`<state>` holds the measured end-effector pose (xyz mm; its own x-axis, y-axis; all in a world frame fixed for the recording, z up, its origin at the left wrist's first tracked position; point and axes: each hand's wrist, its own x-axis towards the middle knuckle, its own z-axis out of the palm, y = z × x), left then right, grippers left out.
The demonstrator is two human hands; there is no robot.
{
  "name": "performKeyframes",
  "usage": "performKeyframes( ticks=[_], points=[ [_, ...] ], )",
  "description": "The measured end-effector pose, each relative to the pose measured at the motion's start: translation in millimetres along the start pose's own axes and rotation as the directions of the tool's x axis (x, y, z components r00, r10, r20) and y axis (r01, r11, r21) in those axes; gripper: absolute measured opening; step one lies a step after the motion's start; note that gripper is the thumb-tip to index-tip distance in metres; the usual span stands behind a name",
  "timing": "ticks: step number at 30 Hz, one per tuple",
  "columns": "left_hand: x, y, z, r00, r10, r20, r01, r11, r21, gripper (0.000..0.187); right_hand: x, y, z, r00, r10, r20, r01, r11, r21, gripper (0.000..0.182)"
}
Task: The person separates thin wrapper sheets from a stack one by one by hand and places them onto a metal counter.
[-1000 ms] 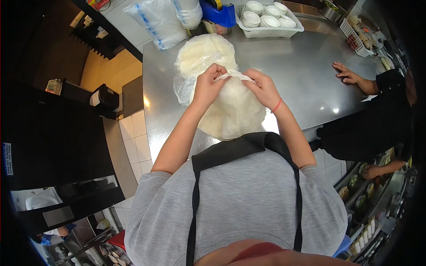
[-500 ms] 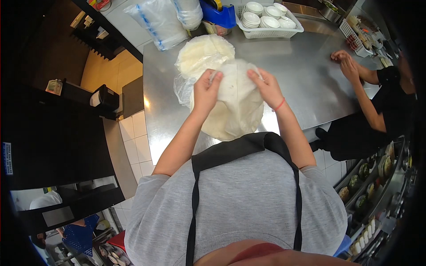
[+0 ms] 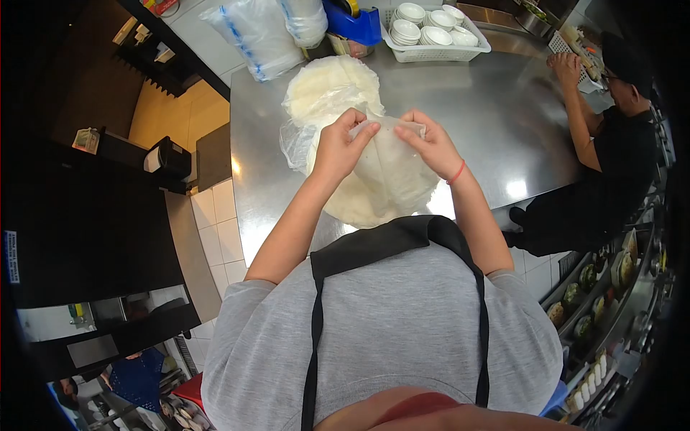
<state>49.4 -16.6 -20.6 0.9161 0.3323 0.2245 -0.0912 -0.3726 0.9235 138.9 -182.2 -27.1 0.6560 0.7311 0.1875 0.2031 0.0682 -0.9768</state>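
Note:
A thin, pale, translucent wrapper sheet [image 3: 394, 161] hangs between my two hands, its far edge raised. My left hand [image 3: 341, 147] pinches that edge between thumb and fingers on one side. On the other side my right hand [image 3: 433, 149], with a red string on the wrist, pinches it too. Beneath lies a round pile of similar sheets [image 3: 352, 205] on the steel table, near my apron. A second round pile [image 3: 334, 77] rests farther back, with crumpled clear plastic [image 3: 295, 144] beside and partly over it.
Plastic-wrapped packs [image 3: 255, 39], a blue tape dispenser [image 3: 356, 25] and a white basket [image 3: 438, 54] of small bowls line the back of the steel table [image 3: 489, 122]. A co-worker in black [image 3: 622, 144] stands at the right, hands near another basket [image 3: 586, 68].
My hands have come slightly closer together and lower, and the sheet's raised edge has dropped toward me. The co-worker's head has come into view, and their hands have moved farther back.

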Motion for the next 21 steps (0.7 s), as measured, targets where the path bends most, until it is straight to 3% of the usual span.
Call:
performKeyframes(
  ticks=[2,4,5,6,7,8,10,11,13,14,15,16,17,18,19,20,21],
  points=[
    [-1.9,0.5,1.2,0.999,-0.05,0.001,0.05,0.999,-0.021,0.024,1.2,-5.6,8.1,0.998,-0.065,-0.028,0.064,0.997,-0.038,0.026],
    [-2.9,1.2,0.6,0.999,0.023,0.036,-0.027,0.995,0.098,0.02,1.2,-13.8,13.3,0.998,0.07,0.0,-0.067,0.954,-0.291,0.027],
    [-1.5,1.5,-0.6,0.999,0.025,0.036,-0.029,0.995,0.099,0.02,2.3,-10.2,12.9,0.998,0.068,-0.001,-0.066,0.954,-0.291,0.027],
    [1.2,1.8,-3.1,0.957,0.278,-0.077,-0.249,0.931,0.266,0.021,5.0,-2.7,12.3,0.987,0.159,0.028,-0.152,0.973,-0.175,0.026],
    [3.5,2.0,-5.9,0.839,0.525,-0.143,-0.419,0.791,0.445,0.022,7.7,4.1,12.1,0.967,0.244,0.069,-0.24,0.969,-0.061,0.024],
    [1.1,2.7,-9.6,0.836,0.529,-0.145,-0.423,0.79,0.444,0.022,10.1,9.6,12.0,0.968,0.241,0.066,-0.237,0.969,-0.065,0.024],
    [-11.8,3.5,-14.9,0.816,0.509,-0.275,-0.37,0.825,0.427,0.031,14.9,12.7,10.0,0.986,0.086,-0.142,-0.05,0.969,0.244,0.023],
    [-16.8,-0.9,-14.3,0.81,0.518,-0.274,-0.383,0.821,0.423,0.031,16.4,7.0,10.1,0.986,0.077,-0.15,-0.04,0.971,0.236,0.023],
    [-24.2,-27.5,-10.3,0.875,0.177,-0.45,-0.172,0.984,0.054,0.042,15.9,-18.7,17.9,0.945,0.016,-0.328,0.187,0.795,0.578,0.025],
    [-24.3,-51.1,-6.6,0.909,-0.131,-0.396,0.01,0.957,-0.291,0.052,15.4,-26.2,19.1,0.944,0.009,-0.33,0.193,0.797,0.573,0.025],
    [-25.3,-39.7,-4.5,0.908,-0.129,-0.398,0.006,0.956,-0.294,0.052,14.2,-32.1,20.5,0.948,0.024,-0.317,0.211,0.701,0.681,0.028],
    [-28.4,-19.5,-1.3,0.893,-0.412,-0.183,0.214,0.746,-0.631,0.059,11.8,-35.0,22.2,0.953,0.038,-0.3,0.221,0.591,0.776,0.031],
    [-30.4,-9.2,0.1,0.806,-0.58,0.118,0.402,0.389,-0.829,0.066,8.2,-32.7,24.4,0.955,0.038,-0.295,0.215,0.594,0.775,0.031],
    [-27.5,-18.0,-0.2,0.757,-0.618,0.212,0.473,0.295,-0.83,0.077,2.9,-26.4,26.7,0.967,0.08,-0.243,0.153,0.578,0.801,0.031],
    [-24.4,-22.0,-0.2,0.756,-0.62,0.21,0.469,0.288,-0.835,0.077,-3.6,-19.0,28.9,0.975,0.122,-0.188,0.089,0.56,0.824,0.031],
    [-21.2,-25.2,-0.3,0.859,-0.444,0.257,0.405,0.281,-0.87,0.078,-12.2,-11.0,30.6,0.975,0.127,-0.18,0.079,0.562,0.823,0.031],
    [-19.6,-27.7,-1.6,0.927,-0.248,0.281,0.343,0.262,-0.902,0.081,-23.1,-0.8,32.3,0.976,0.19,-0.11,-0.027,0.604,0.797,0.033]
  ],
)
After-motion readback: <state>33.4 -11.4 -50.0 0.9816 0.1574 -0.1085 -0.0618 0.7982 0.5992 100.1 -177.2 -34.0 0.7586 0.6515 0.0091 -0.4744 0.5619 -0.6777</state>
